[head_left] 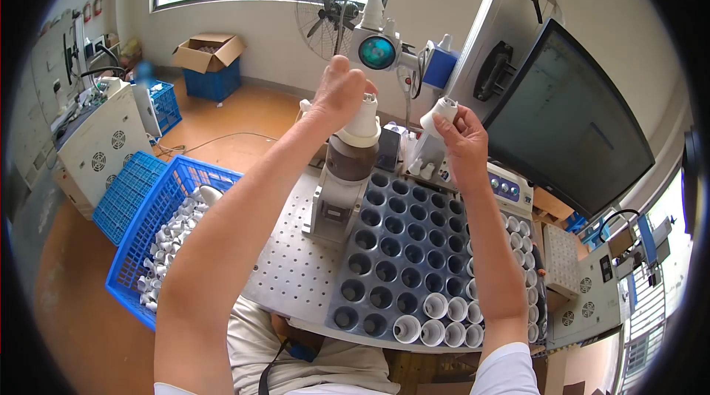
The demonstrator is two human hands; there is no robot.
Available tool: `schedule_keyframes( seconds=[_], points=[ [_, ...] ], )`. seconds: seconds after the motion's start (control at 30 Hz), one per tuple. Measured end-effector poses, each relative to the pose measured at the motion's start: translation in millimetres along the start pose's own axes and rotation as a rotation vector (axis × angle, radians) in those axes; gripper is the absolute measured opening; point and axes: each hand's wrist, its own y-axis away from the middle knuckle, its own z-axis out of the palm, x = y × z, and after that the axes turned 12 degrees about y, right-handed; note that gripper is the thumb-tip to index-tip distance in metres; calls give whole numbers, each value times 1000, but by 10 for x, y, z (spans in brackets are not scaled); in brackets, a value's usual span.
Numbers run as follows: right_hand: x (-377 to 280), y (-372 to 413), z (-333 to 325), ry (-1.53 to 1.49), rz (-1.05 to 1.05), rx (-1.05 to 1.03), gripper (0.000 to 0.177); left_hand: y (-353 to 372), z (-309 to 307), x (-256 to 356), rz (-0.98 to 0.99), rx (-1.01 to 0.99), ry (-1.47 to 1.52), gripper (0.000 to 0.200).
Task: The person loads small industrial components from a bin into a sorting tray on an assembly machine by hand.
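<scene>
My left hand (342, 92) is closed at the top of a white cone-shaped plastic housing (362, 123), its fingers partly hidden behind the hand. That housing sits upright on a round grey-brown holder (350, 160) of a metal fixture. Just above is the round greenish lens (376, 52) of a machine head. Off to the right, my right hand (466, 136) grips a second white plastic housing (439, 116), tilted, with its narrow notched end up. Below lies a dark tray (347, 291) of round holes, with several white housings (433, 333) standing in its near and right-hand holes.
A blue crate (122, 277) of loose white parts stands at left, beside a perforated metal plate (288, 269). A large monitor (577, 114) rises at right. Behind are a fan (325, 21), a cardboard box (209, 52) on a blue crate, and a control box (510, 188).
</scene>
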Motion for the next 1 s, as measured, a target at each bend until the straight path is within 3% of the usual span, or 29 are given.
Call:
schedule_keyframes(
  seconds=[0.03, 0.07, 0.13, 0.2, 0.27, 0.3, 0.33, 0.37, 0.4, 0.43, 0.47, 0.5, 0.57, 0.6, 0.63, 0.67, 0.73, 0.83, 0.9, 0.97, 1.0],
  points=[
    [-10, -38, 128, -60, 12, -10, 37, -4, 53, 12, -59, -1, 89, 10],
    [-30, -45, 270, -81, 14, -29, 37, -37, 121, 3, -222, 57, 441, 10],
    [-72, -65, 534, -120, 20, -66, 37, -49, 11, 75, -195, 111, 456, 12],
    [-77, -32, 717, -32, 10, -161, 38, 37, -359, 92, 171, 69, -220, 15],
    [-101, 49, 837, 45, 61, -220, 39, 254, -769, -26, 244, 237, -290, 11],
    [-111, 68, 890, 79, 81, -252, 39, 384, -1013, -142, 258, 237, -343, 18],
    [-103, 75, 927, 66, 68, -241, 38, 496, -1325, -335, -16, 112, 279, 26],
    [-86, 90, 948, 53, 58, -230, 38, 705, -1525, -494, -68, 165, 288, 30],
    [-68, 112, 960, 42, 51, -214, 38, 960, -1693, -738, -134, 261, 150, 32],
    [-62, 121, 988, 61, 47, -237, 38, 1300, -1923, -1333, -75, 323, -122, 32],
    [-68, 123, 1007, 88, 47, -241, 39, 1678, -2106, -1625, 54, 266, -603, 26],
    [-80, 150, 951, 129, 57, -214, 40, 2066, -2406, -2225, -32, 184, -807, 8],
    [-20, 227, 890, 319, -74, -110, 50, 2896, -3059, -3377, 13, 186, -835, 12],
    [135, 254, 854, 342, -198, -31, 49, 3327, -3493, -3982, -195, 141, -776, 13],
    [206, 345, 771, 349, -223, 14, 48, 3369, -3354, -3501, -535, 447, -486, 21],
    [107, 463, 590, 390, -183, 0, 48, 3646, -3503, -3686, -417, 478, -529, 23],
    [320, 591, 132, 657, -228, -29, 46, 3734, -3586, -3513, -529, 379, -601, 21],
    [742, 690, -878, 1052, 26, -145, 48, 3690, -3506, -3269, -635, 363, -496, 18],
    [885, 722, -1533, 1405, 351, -277, 57, 3462, -3250, -3227, -472, 319, -481, 16],
    [1163, 825, -2075, 1458, 511, -293, 58, 3024, -2704, -2883, -332, 268, -502, 15],
    [1271, 859, -2237, 1462, 485, -354, 58, 2830, -2420, -2785, -274, 219, -447, 14]
  ],
)
